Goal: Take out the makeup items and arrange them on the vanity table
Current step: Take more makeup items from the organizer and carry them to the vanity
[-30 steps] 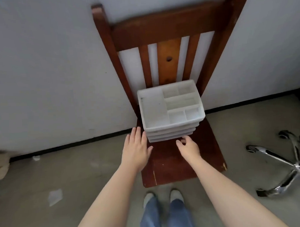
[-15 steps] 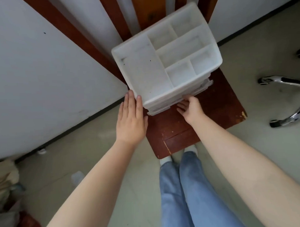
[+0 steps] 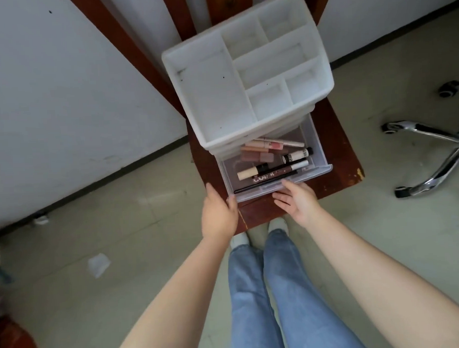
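Our right hand [image 3: 298,201] sits palm-up at the front lip of the clear drawer [image 3: 280,183], fingers loosely curled beneath the edge and touching it, though we cannot tell whether they truly hook it; our left hand [image 3: 218,213] lies beside the drawer's left front corner, thumb against the plastic, fingers relaxed and gripping nothing. The drawer stands pulled out from the bottom of the white organizer [image 3: 246,77]; inside lie the makeup items [image 3: 272,162], tubes and pencils laid mostly crosswise, a black pencil [image 3: 265,183] nearest the front. The organizer rests on a wooden chair [image 3: 338,180] against the wall; a chrome chair base [image 3: 436,156] lies on the floor at right.
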{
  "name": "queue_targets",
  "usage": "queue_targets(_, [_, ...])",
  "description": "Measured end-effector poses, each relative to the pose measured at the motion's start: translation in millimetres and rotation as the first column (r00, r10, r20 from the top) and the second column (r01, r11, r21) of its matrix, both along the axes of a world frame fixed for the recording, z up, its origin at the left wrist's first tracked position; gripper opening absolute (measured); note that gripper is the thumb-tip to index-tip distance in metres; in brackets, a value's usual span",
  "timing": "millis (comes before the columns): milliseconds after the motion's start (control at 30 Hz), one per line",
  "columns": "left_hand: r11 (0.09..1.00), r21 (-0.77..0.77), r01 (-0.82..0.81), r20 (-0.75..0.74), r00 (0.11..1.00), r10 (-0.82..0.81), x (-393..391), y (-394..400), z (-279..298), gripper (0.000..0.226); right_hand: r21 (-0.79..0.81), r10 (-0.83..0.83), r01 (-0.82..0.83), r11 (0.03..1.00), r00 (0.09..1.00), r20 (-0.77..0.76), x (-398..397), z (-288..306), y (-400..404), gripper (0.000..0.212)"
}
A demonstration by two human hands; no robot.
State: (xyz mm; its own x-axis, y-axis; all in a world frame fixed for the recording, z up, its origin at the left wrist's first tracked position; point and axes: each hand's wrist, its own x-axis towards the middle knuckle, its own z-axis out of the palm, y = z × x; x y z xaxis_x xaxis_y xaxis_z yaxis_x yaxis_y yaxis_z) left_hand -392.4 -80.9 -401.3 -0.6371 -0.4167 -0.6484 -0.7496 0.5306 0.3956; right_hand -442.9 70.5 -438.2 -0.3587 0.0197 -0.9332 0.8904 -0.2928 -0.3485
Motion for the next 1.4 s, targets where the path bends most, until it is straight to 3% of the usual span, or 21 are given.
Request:
queue_targets(67, [0.981, 0.147, -0.130, 0.081, 0.990, 0.119, 5.5, 11.0, -12.7, 0.054, 0.049, 0.269, -0.270, 0.962, 0.963, 0.034, -2.4, 11.9, 6.7, 0.008])
queue_targets(100, [0.964, 0.185, -0.189, 0.071, 0.981, 0.178, 5.8, 13.7, -20.4, 0.049, 0.108, 0.467, -0.469, 0.876, 0.883, 0.046, -3.1, 18.7, 11.4, 0.009])
queue_targets(167, [0.919, 0.225, -0.322, 0.044, 0.946, 0.321, 3.0, 16.4, -33.0, 0.040, 0.335, 0.789, -0.745, 0.577, 0.614, 0.005, -9.5, 30.7, 18.3, 0.011])
queue_targets(233, [0.891, 0.219, -0.397, 0.037, 0.916, 0.399, 3.5, 16.2, -45.0, 0.035, 0.643, 0.951, -0.717, 0.271, 0.302, -0.065, -24.1, 38.8, 17.0, 0.004])
queue_targets(300, [0.914, 0.174, -0.366, 0.033, 0.930, 0.366, 4.1, 15.6, -47.3, 0.031, 0.809, 1.000, -0.588, -0.025, -0.015, 0.019, -43.7, 36.8, 5.9, 0.032])
queue_targets(333, [0.922, 0.157, -0.355, 0.030, 0.934, 0.355, 3.8, 14.9, -46.1, 0.029, 0.819, 0.988, -0.555, -0.150, -0.123, 0.098, -53.7, 32.0, -1.7, 0.050])
queue_targets(400, [0.927, 0.142, -0.346, 0.021, 0.938, 0.347, 2.2, 12.6, -42.4, 0.027, 0.779, 0.947, -0.542, -0.315, -0.226, 0.226, -69.3, 19.1, -18.8, 0.082])
queue_targets(500, [0.945, 0.129, -0.299, 0.016, 0.954, 0.299, 2.6, 10.2, -42.8, 0.023, 0.716, 0.910, -0.562, -0.415, -0.277, 0.309, -80.6, -1.6, -38.5, 0.101])
queue_targets(600, [0.949, 0.147, -0.278, 0.014, 0.960, 0.279, 2.7, 7.6, -43.9, 0.020, 0.709, 0.877, -0.519, -0.478, -0.326, 0.352, -82.2, -7.2, -49.6, 0.096])
queue_targets(733, [0.956, 0.130, -0.262, 0.021, 0.965, 0.261, 0.8, 5.7, -44.3, 0.016, 0.767, 0.818, -0.360, -0.531, -0.454, 0.353, -71.0, -5.1, -65.2, 0.070])
queue_targets(967, [0.968, 0.124, -0.219, 0.037, 0.976, 0.216, 0.3, 3.8, -45.2, 0.017, 0.821, 0.784, -0.209, -0.530, -0.489, 0.382, -60.7, -7.2, -68.0, 0.039])
queue_targets(1067, [0.966, 0.124, -0.229, 0.046, 0.973, 0.225, -0.9, 3.2, -44.1, 0.020, 0.854, 0.779, -0.142, -0.501, -0.504, 0.374, -62.2, -2.6, -61.9, 0.039])
queue_targets(1167, [0.968, 0.115, -0.221, 0.070, 0.974, 0.214, -3.9, 0.9, -39.5, 0.022, 0.884, 0.833, -0.200, -0.423, -0.469, 0.293, -58.0, 14.6, -47.4, 0.041])
queue_targets(1233, [0.984, 0.053, -0.169, 0.102, 0.981, 0.163, -6.2, 2.7, -31.7, 0.025, 0.936, 0.906, -0.225, -0.270, -0.390, 0.167, -47.8, 30.3, -28.7, 0.039])
queue_targets(1333, [0.979, -0.184, -0.091, 0.045, 0.994, 0.101, -11.0, 10.8, -14.9, 0.041, 0.909, 0.996, -0.410, -0.078, -0.080, 0.049, -29.1, 46.0, 10.9, 0.036])
queue_targets(1400, [0.954, -0.294, 0.062, -0.102, 0.990, -0.096, -16.1, 17.1, -9.8, 0.041, 0.812, 0.986, -0.582, -0.041, 0.105, 0.126, -15.7, 42.3, 33.8, 0.039])
